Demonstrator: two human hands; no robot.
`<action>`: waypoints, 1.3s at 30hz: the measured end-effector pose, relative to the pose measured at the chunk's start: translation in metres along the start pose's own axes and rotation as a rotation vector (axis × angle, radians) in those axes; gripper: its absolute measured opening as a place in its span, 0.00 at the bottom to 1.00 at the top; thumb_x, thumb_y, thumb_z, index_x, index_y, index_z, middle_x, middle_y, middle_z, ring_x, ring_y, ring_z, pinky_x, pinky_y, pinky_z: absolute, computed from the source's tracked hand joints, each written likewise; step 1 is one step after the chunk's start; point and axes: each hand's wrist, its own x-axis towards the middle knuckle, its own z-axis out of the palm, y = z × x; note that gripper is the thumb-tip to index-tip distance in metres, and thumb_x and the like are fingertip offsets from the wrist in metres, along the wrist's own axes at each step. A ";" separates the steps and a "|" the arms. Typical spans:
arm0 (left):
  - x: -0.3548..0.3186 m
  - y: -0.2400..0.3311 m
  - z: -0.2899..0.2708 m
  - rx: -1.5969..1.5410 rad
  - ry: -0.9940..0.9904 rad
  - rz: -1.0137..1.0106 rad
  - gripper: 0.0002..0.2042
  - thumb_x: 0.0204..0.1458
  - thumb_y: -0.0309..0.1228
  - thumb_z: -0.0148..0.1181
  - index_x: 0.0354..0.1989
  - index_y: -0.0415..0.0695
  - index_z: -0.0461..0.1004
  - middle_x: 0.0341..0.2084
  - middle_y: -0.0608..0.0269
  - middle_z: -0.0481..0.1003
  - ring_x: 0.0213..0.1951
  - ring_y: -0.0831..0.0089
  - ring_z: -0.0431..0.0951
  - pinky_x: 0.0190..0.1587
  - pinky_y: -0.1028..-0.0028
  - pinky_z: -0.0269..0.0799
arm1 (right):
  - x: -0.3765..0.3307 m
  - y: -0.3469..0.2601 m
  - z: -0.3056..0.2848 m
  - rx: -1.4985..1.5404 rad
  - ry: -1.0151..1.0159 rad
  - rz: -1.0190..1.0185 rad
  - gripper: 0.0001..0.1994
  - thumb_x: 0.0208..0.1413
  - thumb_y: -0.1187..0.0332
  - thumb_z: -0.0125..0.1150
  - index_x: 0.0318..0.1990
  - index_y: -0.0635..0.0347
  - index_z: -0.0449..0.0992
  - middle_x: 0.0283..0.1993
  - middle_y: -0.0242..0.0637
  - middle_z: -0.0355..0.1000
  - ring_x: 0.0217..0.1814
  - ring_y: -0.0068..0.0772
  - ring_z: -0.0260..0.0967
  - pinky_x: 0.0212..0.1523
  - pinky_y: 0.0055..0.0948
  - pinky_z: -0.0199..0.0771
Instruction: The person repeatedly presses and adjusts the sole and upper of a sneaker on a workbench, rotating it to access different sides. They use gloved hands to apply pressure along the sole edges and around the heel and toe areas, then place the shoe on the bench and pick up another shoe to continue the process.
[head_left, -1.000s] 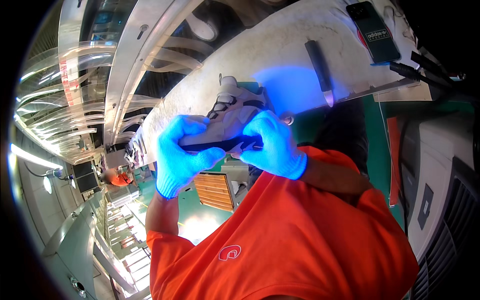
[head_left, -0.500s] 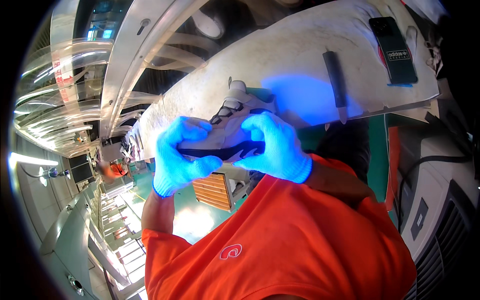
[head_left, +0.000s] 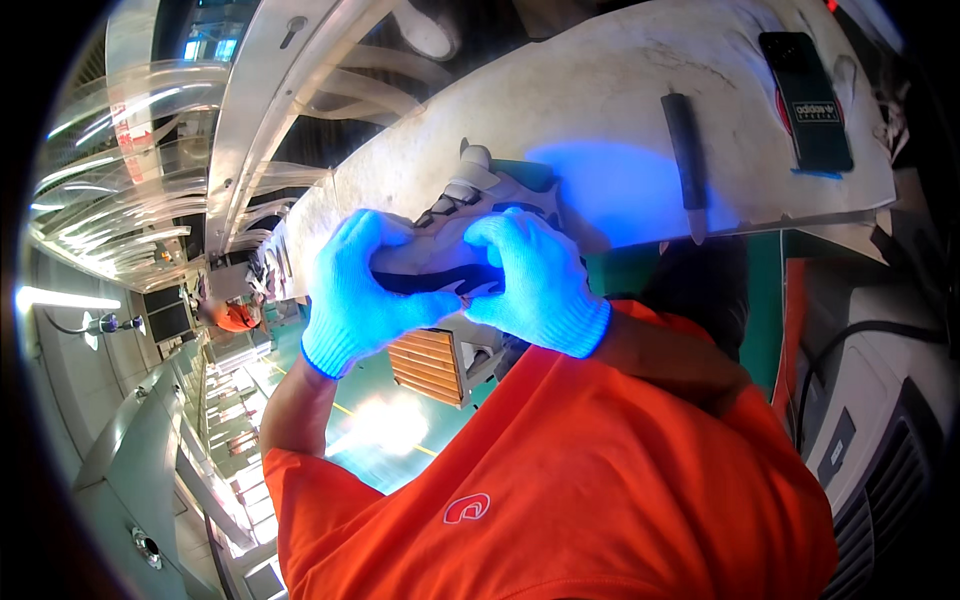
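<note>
A grey and white sports shoe (head_left: 470, 200) with a dark sole edge is held over the near edge of a pale worktable (head_left: 620, 90). My left hand (head_left: 355, 295), in a glowing blue glove, grips the shoe's heel end from the left. My right hand (head_left: 535, 280), gloved the same way, clasps it from the right, fingers curled over the upper. Both hands hide most of the shoe; only the laces and toe part show above them.
A blue glow lies on the table beside the shoe. A dark-handled tool (head_left: 685, 160) and a black flat device (head_left: 808, 95) lie on the table's right part. Metal frames and tubes (head_left: 250, 120) run at the left. A distant person in orange (head_left: 235, 315) stands far left.
Shoe and both hands sit a little lower and more to the right in the picture as the head view shifts; the grip on the shoe is unchanged.
</note>
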 end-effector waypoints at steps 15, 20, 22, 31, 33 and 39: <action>0.000 0.003 0.003 0.107 0.084 0.214 0.34 0.31 0.50 0.90 0.40 0.36 0.82 0.40 0.55 0.83 0.40 0.61 0.83 0.45 0.64 0.79 | -0.037 0.029 -0.016 -0.043 0.095 -0.057 0.23 0.49 0.64 0.87 0.45 0.56 0.75 0.43 0.41 0.73 0.44 0.46 0.76 0.41 0.44 0.78; 0.004 -0.003 0.003 0.122 0.077 0.287 0.33 0.32 0.50 0.91 0.39 0.39 0.81 0.39 0.53 0.84 0.39 0.58 0.85 0.43 0.63 0.80 | -0.031 0.033 -0.014 -0.029 0.114 -0.111 0.22 0.48 0.66 0.87 0.44 0.56 0.76 0.42 0.41 0.73 0.43 0.46 0.76 0.40 0.44 0.78; 0.006 -0.002 0.002 0.125 0.078 0.310 0.33 0.32 0.50 0.91 0.38 0.39 0.81 0.39 0.53 0.84 0.39 0.58 0.85 0.43 0.62 0.80 | -0.028 0.033 -0.015 -0.027 0.099 -0.093 0.23 0.47 0.66 0.88 0.44 0.56 0.76 0.42 0.41 0.73 0.43 0.47 0.76 0.40 0.44 0.79; 0.007 -0.014 0.000 0.037 0.049 0.295 0.32 0.37 0.49 0.88 0.42 0.38 0.81 0.40 0.53 0.83 0.41 0.60 0.84 0.46 0.64 0.79 | -0.015 0.023 -0.017 0.034 -0.030 0.157 0.32 0.45 0.63 0.89 0.53 0.55 0.73 0.48 0.43 0.73 0.48 0.51 0.80 0.43 0.48 0.83; 0.005 -0.025 0.003 -0.213 0.082 0.106 0.30 0.44 0.48 0.84 0.47 0.37 0.82 0.44 0.54 0.84 0.45 0.63 0.83 0.50 0.66 0.78 | -0.014 0.025 -0.013 0.009 -0.037 0.162 0.33 0.44 0.62 0.90 0.55 0.55 0.72 0.48 0.43 0.74 0.48 0.51 0.80 0.43 0.48 0.83; 0.017 -0.053 -0.007 -0.606 -0.212 -0.498 0.33 0.61 0.48 0.72 0.68 0.35 0.81 0.59 0.50 0.84 0.62 0.62 0.81 0.67 0.65 0.72 | -0.016 0.026 0.006 -0.171 -0.048 0.046 0.35 0.44 0.61 0.90 0.56 0.54 0.72 0.49 0.45 0.73 0.49 0.52 0.79 0.42 0.49 0.83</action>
